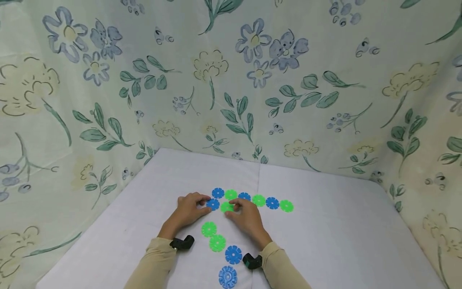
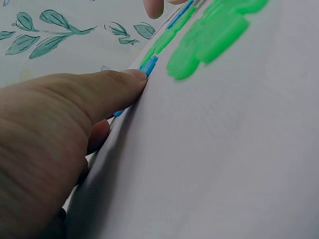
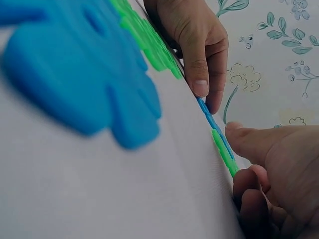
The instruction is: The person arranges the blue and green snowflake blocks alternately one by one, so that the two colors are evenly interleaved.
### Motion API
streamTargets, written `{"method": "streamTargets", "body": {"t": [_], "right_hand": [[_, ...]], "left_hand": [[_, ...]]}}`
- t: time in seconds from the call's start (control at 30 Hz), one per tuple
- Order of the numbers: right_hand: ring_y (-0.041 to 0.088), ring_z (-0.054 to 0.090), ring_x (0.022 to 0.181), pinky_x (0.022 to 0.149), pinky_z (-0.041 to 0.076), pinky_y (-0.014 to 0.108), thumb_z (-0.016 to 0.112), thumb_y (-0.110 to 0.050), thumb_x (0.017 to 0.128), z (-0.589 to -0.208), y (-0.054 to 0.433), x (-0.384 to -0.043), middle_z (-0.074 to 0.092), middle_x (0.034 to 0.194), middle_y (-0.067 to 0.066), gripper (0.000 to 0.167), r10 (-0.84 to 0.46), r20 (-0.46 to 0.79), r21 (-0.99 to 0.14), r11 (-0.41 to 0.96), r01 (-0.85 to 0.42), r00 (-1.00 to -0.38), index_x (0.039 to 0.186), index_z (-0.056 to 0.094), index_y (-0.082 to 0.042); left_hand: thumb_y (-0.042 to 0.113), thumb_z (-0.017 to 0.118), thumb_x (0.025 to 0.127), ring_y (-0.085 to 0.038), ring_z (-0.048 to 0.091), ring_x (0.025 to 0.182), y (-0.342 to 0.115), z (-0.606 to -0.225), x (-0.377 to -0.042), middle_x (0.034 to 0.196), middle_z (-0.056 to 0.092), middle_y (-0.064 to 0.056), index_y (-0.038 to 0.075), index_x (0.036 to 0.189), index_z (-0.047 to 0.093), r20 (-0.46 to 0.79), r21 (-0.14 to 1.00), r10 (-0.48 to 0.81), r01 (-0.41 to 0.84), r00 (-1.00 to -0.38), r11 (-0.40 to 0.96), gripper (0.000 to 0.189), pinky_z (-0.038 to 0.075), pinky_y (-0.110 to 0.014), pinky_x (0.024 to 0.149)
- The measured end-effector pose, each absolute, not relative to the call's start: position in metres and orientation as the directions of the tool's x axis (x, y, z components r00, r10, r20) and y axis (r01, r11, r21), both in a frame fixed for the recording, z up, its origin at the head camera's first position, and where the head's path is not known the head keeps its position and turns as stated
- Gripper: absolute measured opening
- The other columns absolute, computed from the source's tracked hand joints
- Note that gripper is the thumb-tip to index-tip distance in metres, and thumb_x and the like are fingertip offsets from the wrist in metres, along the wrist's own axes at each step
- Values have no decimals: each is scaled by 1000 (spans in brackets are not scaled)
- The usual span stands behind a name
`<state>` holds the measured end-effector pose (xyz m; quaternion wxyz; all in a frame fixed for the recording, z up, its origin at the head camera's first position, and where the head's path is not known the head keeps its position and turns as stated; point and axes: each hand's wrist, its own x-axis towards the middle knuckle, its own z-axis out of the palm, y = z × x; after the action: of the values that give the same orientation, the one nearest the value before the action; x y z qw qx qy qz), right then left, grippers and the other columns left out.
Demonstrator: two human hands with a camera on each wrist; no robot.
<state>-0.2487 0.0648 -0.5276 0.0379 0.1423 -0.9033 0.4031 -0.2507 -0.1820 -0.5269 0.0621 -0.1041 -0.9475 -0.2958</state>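
Flat notched plastic discs, blue and green, lie on the white table. In the head view my left hand (image 1: 188, 208) pinches a blue disc (image 1: 213, 204) between thumb and fingers, and the thumb presses its edge in the left wrist view. Just to the right, my right hand (image 1: 249, 218) holds a green disc (image 1: 226, 206) by its right side, with thumb and index finger at the edge. The fingers partly cover that disc. Behind both discs runs a row alternating blue and green, starting with a blue disc (image 1: 218, 193) and ending with a green disc (image 1: 286, 206).
Nearer me lie two loose green discs, one (image 1: 209, 229) touching the other (image 1: 217, 243). Two blue discs, one (image 1: 233, 255) beyond the other (image 1: 227, 277), lie between the forearms. A floral cloth (image 1: 213, 88) hangs behind the white table (image 1: 335, 233).
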Motion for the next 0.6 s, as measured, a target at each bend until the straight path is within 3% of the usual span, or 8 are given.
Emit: {"method": "streamTargets", "body": {"t": [0.43, 0.6], "right_hand": [[9, 53, 78, 67, 43, 27, 76, -43, 87, -512, 76, -239, 64, 92, -13, 32, -316, 146, -701, 635, -323, -937, 115, 73, -27], [7, 53, 67, 61, 44, 24, 75, -41, 89, -499, 84, -235, 66, 94, -11, 34, -354, 185, -683, 625, -379, -917, 117, 73, -24]], "left_hand": [[44, 78, 86, -7, 49, 83, -182, -531, -248, 86, 57, 18, 30, 120, 73, 157, 551, 152, 215, -976, 807, 37, 24, -37, 80], [43, 78, 85, -7, 50, 83, -180, -529, -250, 87, 58, 17, 29, 120, 73, 174, 541, 155, 226, -972, 810, 37, 24, -38, 81]]}}
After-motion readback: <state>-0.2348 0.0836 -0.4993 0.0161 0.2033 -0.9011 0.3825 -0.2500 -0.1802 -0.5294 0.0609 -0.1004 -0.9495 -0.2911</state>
